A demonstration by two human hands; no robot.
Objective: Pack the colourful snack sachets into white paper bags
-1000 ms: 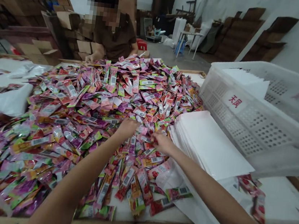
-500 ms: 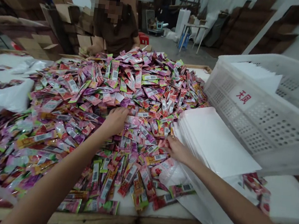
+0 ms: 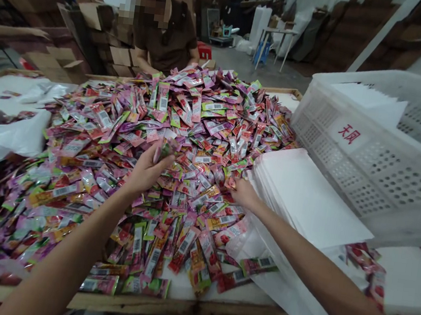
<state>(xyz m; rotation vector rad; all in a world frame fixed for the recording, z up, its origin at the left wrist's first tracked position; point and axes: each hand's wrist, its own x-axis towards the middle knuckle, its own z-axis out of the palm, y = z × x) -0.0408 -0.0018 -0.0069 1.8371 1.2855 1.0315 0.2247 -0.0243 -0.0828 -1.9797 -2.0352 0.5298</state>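
Lifting clear of the sachet heap [image 3: 167, 137], the left hand [image 3: 146, 171] was seen raised, fingers closed round a green-and-pink sachet [image 3: 166, 148] held just above the heap's middle; half a second earlier that hand had lain flat on the packets. The right hand [image 3: 243, 192] had been drawn toward the heap's right edge, where it rested palm down on loose sachets beside the white bag stack [image 3: 305, 195]; whether anything was pinched beneath it could not be told. One packet was thus judged to have been picked out of the mass, with the sorting barely begun.

The sachets were shown as slim, flat, glossy foil strips in pink, purple, green and orange, each printed with a barcode, lying crumpled and overlapping. The bags to the heap's right were smooth, matt and rectangular, squarely stacked. Beyond them a white perforated plastic crate [image 3: 371, 162] with red characters was set. A crinkled plastic bag [image 3: 13, 136] lay at the heap's left. A second person [image 3: 167, 35] in brown was seated behind the heap. The wooden table edge [image 3: 176, 307] was visible in front.
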